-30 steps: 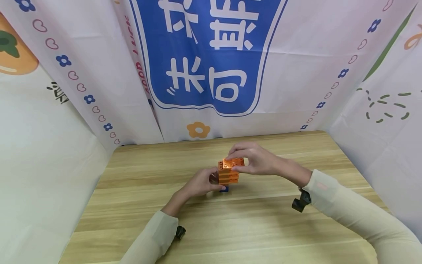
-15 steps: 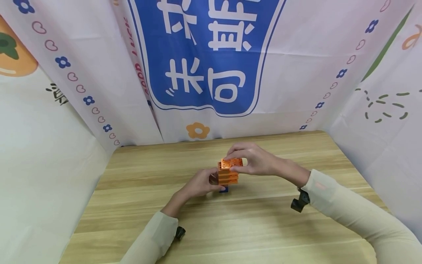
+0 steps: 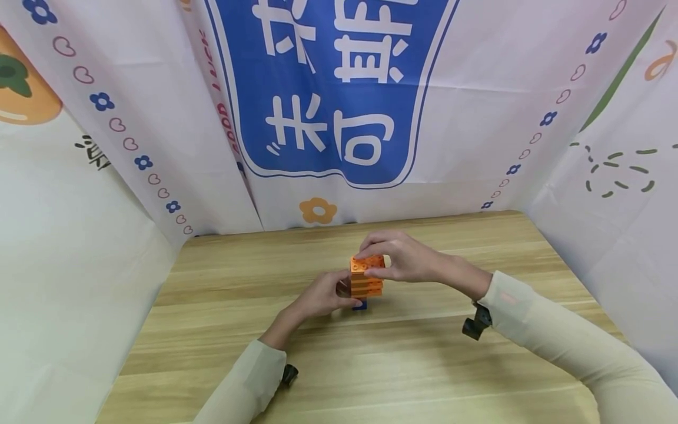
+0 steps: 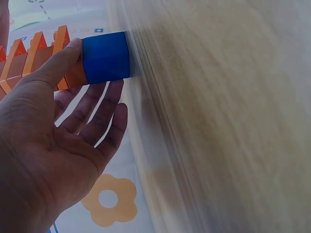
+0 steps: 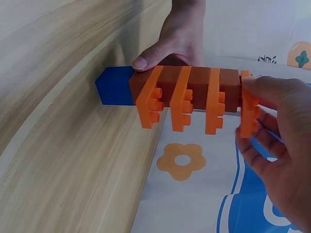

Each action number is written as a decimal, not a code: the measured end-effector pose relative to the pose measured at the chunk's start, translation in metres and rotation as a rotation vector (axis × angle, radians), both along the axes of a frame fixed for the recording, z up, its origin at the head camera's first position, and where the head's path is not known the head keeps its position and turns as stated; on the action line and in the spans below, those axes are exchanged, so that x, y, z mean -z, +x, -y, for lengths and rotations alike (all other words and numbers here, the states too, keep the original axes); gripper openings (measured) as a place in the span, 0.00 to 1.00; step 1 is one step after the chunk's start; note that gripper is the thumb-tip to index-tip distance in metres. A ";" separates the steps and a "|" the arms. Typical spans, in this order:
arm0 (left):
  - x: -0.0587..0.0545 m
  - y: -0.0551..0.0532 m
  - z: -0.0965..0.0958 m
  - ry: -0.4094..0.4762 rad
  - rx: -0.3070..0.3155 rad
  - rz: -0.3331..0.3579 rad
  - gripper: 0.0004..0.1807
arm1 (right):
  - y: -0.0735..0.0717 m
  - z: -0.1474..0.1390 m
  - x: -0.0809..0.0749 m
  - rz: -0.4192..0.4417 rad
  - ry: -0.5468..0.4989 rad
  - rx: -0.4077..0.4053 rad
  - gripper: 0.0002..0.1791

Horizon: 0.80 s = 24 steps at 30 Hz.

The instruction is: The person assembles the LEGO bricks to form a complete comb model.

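A tower of toy building bricks [image 3: 365, 284] stands upright on the table. Its base is a blue brick [image 5: 115, 87]; above that, brown bricks [image 5: 201, 88] alternate with thin orange plates [image 5: 181, 103] that jut out to one side, studs showing. My left hand [image 3: 322, 293] holds the lower part, thumb across the brown brick just above the blue one, fingers behind. At the top, my right hand [image 3: 399, 258] pinches the uppermost orange plate [image 5: 250, 119] between thumb and fingers. That plate lies on the highest brown brick; whether it is pressed fully down I cannot tell.
The wood-grain table [image 3: 424, 365] extends around the tower. A printed cloth [image 3: 461, 135] hangs behind the table's back edge, with white cloth at both sides. Small black devices [image 3: 478, 323] sit at both wrists.
The right hand has shifted slightly left with the top orange plate, which now lines up with the tower's left edge. The left hand has stayed in place.
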State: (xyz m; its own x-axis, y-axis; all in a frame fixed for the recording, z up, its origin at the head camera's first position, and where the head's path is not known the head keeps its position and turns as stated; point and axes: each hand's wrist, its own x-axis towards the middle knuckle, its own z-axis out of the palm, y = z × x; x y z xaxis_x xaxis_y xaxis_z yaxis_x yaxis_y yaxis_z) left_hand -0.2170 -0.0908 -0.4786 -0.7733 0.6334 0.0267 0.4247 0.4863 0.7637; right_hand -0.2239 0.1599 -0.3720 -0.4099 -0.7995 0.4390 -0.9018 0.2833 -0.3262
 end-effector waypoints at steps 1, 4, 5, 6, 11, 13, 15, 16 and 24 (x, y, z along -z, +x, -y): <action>0.000 0.000 0.000 0.003 0.001 0.000 0.21 | 0.000 0.000 0.000 0.014 0.005 0.005 0.14; 0.000 0.001 0.000 0.007 -0.001 0.000 0.21 | 0.000 0.001 -0.001 0.062 0.017 0.024 0.14; 0.000 0.001 0.000 0.010 -0.001 0.001 0.21 | 0.000 0.001 -0.001 0.075 0.019 0.029 0.14; 0.000 0.001 0.000 0.012 -0.002 0.000 0.21 | 0.000 0.001 -0.002 0.085 0.023 0.034 0.14; 0.000 0.001 -0.001 0.025 0.001 0.015 0.22 | 0.001 0.002 -0.005 0.115 0.038 0.040 0.14; 0.000 0.001 -0.001 0.028 0.002 0.021 0.23 | 0.002 0.003 -0.006 0.118 0.048 0.043 0.14; 0.000 0.001 -0.001 0.028 0.000 0.024 0.23 | 0.002 0.003 -0.007 0.123 0.055 0.044 0.14; 0.000 0.001 -0.001 0.028 0.000 0.024 0.23 | 0.001 0.004 -0.007 0.127 0.060 0.045 0.14; 0.001 -0.001 -0.001 0.024 0.002 0.013 0.22 | 0.002 0.006 -0.011 0.163 0.089 0.067 0.14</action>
